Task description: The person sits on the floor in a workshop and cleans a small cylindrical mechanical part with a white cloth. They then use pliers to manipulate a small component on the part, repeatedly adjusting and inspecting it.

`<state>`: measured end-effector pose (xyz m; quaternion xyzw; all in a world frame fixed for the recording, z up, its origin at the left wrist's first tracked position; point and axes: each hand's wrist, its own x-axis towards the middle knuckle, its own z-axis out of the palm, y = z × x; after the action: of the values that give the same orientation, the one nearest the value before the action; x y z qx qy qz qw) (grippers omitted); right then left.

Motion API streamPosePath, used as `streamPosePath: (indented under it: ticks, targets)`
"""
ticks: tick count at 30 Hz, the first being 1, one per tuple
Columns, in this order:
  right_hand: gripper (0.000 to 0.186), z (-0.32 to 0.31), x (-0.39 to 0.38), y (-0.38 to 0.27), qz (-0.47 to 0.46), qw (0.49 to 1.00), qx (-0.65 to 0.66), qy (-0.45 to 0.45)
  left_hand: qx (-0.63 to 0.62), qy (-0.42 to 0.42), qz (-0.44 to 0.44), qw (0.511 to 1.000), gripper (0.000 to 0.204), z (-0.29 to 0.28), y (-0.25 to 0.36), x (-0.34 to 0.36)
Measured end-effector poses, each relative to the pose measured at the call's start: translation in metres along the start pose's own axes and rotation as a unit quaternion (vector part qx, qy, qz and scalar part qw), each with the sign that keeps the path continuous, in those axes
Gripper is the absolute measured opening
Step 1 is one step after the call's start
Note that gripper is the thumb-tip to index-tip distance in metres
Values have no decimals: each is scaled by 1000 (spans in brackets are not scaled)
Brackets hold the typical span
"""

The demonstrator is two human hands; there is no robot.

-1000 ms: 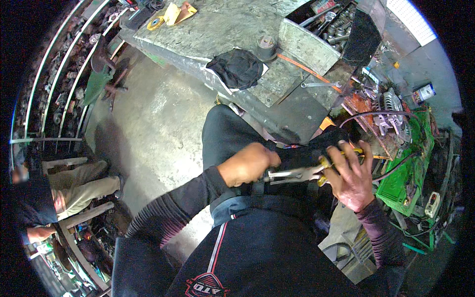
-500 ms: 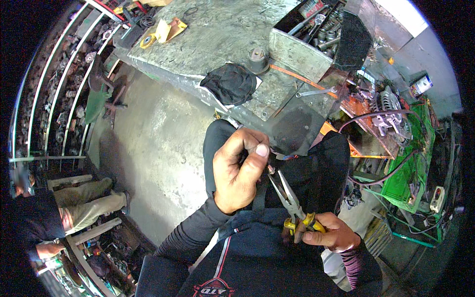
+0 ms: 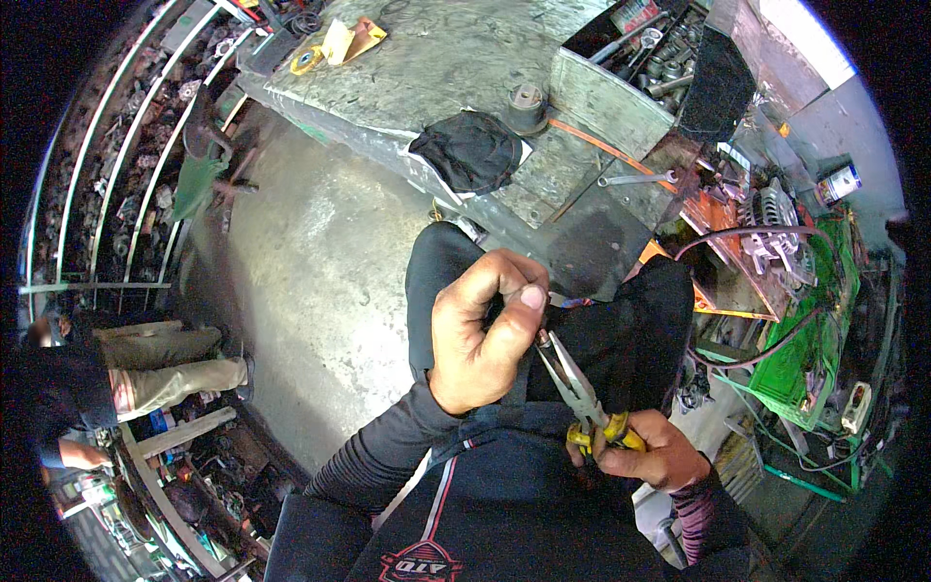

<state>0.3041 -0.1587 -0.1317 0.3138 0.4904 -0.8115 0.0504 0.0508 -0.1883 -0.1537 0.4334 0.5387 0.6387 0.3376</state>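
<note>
Yellow-handled pliers (image 3: 582, 398) are gripped closed in the right hand (image 3: 648, 454); their tip, at eleven o'clock, meets the fisted left hand (image 3: 482, 330), whose contents cannot be told.

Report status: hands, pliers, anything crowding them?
Left hand fisted around a small part, mostly hidden. Right hand grips yellow-handled needle-nose pliers, tips at the left fingers. Work over the lap; metal workbench beyond, nothing between the hands.

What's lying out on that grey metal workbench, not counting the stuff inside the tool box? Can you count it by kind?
Black cloth: 1
Round rubber-and-metal block: 1
Wrench: 1
Yellow tape roll: 1
Tan folded card: 1
Total: 5

More small parts sit at the bench's far edge, too blurred to count.
</note>
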Motion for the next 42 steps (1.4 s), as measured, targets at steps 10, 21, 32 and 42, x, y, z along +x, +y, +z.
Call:
streamPosePath:
  ticks: [10,21,32,42]
  targets:
    - [33,8,26,27,-102,778,-536,311,217,73,-101,968,21,10,-26,5]
    - [37,-13,7,8,-30,997,53,-45,23,37,-7,999,21,5,-13,1]
    - [33,-14,6,17,-33,982,163,-85,-10,26,7,1000,18,3,-15,-2]
    - [29,-7,14,17,-70,976,-171,112,21,31,-3,999,17,5,-19,1]
